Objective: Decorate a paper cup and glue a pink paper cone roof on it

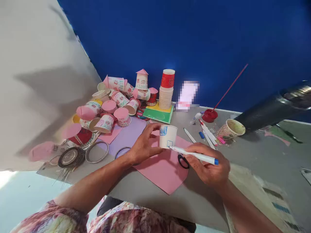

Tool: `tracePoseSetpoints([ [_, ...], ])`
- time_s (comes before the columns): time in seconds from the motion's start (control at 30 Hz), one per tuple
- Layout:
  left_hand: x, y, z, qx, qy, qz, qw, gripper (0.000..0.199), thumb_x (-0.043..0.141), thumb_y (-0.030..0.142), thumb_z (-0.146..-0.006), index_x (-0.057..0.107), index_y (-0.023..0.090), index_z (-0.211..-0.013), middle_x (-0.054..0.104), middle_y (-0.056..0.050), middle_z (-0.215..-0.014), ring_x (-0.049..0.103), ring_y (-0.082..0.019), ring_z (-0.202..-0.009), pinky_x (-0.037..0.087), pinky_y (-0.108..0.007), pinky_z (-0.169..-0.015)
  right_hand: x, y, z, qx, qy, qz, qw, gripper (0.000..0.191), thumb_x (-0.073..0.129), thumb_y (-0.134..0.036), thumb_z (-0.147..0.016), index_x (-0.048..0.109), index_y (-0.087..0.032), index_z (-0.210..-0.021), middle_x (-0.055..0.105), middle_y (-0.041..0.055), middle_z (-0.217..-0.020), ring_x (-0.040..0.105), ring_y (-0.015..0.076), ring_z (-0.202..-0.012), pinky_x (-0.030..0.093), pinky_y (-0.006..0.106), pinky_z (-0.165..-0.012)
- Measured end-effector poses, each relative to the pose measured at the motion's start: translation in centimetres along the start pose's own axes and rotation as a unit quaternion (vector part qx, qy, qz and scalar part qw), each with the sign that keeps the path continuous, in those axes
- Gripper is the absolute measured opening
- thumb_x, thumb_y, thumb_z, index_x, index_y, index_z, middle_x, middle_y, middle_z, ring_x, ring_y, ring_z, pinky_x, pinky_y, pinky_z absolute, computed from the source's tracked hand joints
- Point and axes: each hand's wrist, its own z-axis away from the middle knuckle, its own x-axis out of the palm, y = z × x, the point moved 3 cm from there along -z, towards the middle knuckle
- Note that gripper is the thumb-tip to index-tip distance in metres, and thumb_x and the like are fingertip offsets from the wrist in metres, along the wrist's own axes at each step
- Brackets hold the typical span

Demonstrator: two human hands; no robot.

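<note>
My left hand (pixel 145 142) grips a white paper cup (pixel 167 137) by its rim and base, over a pink paper sheet (pixel 167 178). Blue strokes mark the cup near its rim, and a small blue square outline sits lower down. Between the fingers of my right hand (pixel 209 163) is a white felt-tip pen (pixel 194 154) with a blue end. Its tip meets the cup's lower side or is very close to it. Black-handled scissors (pixel 183 161) lie on the pink sheet just left of my right hand, partly hidden.
Decorated cups with pink paper tops (pixel 107 123) are heaped at the left. A tall cup stack (pixel 166 92) stands on a green-and-yellow pad (pixel 157 113). Tape rolls (pixel 70 156) lie front left; felt pens (pixel 206 132), a red pot (pixel 209 116) and a patterned cup (pixel 229 129) are right.
</note>
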Motion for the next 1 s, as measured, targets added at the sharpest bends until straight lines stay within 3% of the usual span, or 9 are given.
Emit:
tracePoseSetpoints([
  [0.47, -0.1, 0.3, 0.0, -0.01, 0.008, -0.007, 1.0, 0.071, 0.087, 0.022, -0.074, 0.052, 0.029, -0.135, 0.056, -0.01, -0.143, 0.057, -0.029, -0.132, 0.053, -0.044, -0.101, -1.0, -0.2, 0.0, 0.008, 0.043, 0.02, 0.999, 0.016, 0.068, -0.012, -0.091, 0.072, -0.024, -0.1, 0.075, -0.0029, -0.076, 0.068, 0.0108, -0.057, 0.051, 0.021, -0.053],
  [0.67, 0.1, 0.8, 0.1, 0.02, 0.004, -0.068, 0.997, 0.071, 0.084, 0.019, -0.074, 0.052, 0.029, -0.136, 0.058, -0.008, -0.14, 0.058, -0.027, -0.127, 0.054, -0.041, -0.1, -0.6, -0.2, 0.0, -0.008, 0.019, 0.03, 0.999, 0.014, 0.069, -0.014, -0.091, 0.071, -0.024, -0.101, 0.074, -0.0014, -0.079, 0.07, 0.0137, -0.065, 0.053, 0.024, -0.061],
  [1.0, 0.3, 0.7, 0.2, 0.028, -0.005, -0.089, 0.996, 0.071, 0.085, 0.024, -0.076, 0.05, 0.03, -0.137, 0.057, -0.008, -0.14, 0.059, -0.027, -0.127, 0.056, -0.042, -0.1, -0.2, -0.5, -0.3, -0.015, 0.003, 0.038, 0.999, 0.008, 0.068, -0.017, -0.092, 0.071, -0.022, -0.097, 0.075, 0.0003, -0.081, 0.07, 0.0136, -0.066, 0.053, 0.023, -0.061],
])
